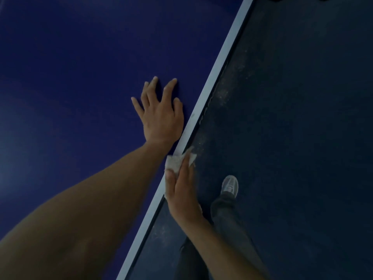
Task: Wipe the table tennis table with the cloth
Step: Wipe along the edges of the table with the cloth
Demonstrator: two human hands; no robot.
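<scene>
The dark blue table tennis table [70, 77] fills the left of the view, and its white edge line [222, 63] runs diagonally from top right to bottom left. My left hand [161, 114] lies flat on the table top with fingers spread, close to that edge. My right hand [181, 188] presses a white cloth [175, 161] against the table's edge, thumb on top and fingers over the side. Part of the cloth is hidden under the hand.
Right of the table lies a dark, dusty floor [292, 118]. My leg in dark trousers and a grey shoe [229, 185] stand on it just beside the table edge. Dark shapes sit at the top right corner.
</scene>
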